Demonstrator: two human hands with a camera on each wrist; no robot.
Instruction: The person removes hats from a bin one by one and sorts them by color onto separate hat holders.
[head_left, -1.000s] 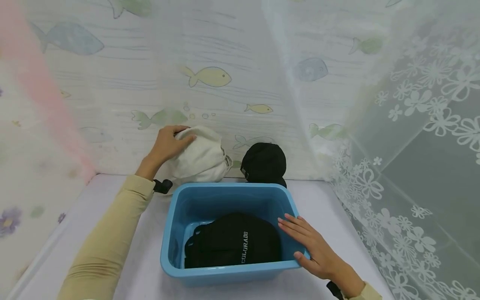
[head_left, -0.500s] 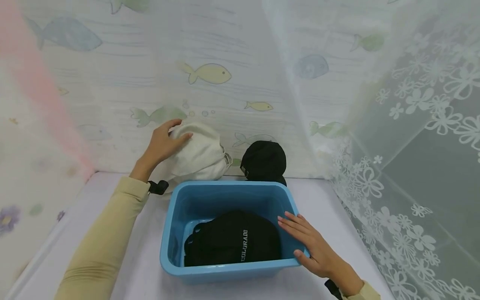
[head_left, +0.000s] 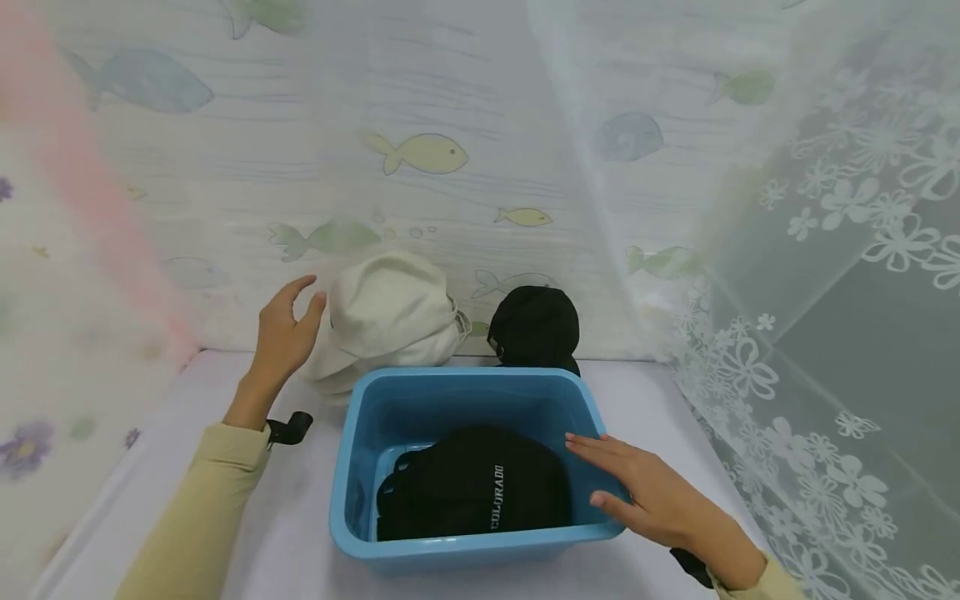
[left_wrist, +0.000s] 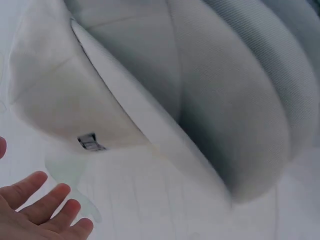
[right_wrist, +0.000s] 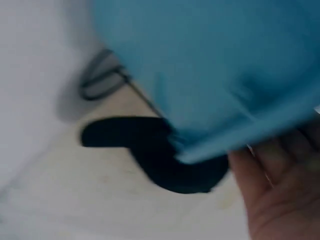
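At the centre-left of the head view sits a nested stack of off-white fabric caps (head_left: pixel 390 304), crowns rounded and creased, brims angled toward the lower left, a thin strap looping at the right. The left wrist view shows several curved brims fanned one behind another, and a small dark label (left_wrist: pixel 91 142) (its lettering is too blurred to read) on the nearest crown. The person's left hand (head_left: pixel 283 333) is just beside the stack, apart from it, with fingers loosely spread and holding nothing.

Lower centre stands a glossy light-blue rectangular plastic tub (head_left: pixel 465 547). In it lie rounded black fabric caps (head_left: pixel 450 492), layered at the left, with "COLORADO" in pale letters on the front one. The person's right hand (head_left: pixel 656 500) is at the tub's right rim, fingers extended; whether it presses there cannot be told. Behind the tub, right of centre, a single black fabric cap (head_left: pixel 536 325) rests against a pale fish-printed curtain (head_left: pixel 420 75).
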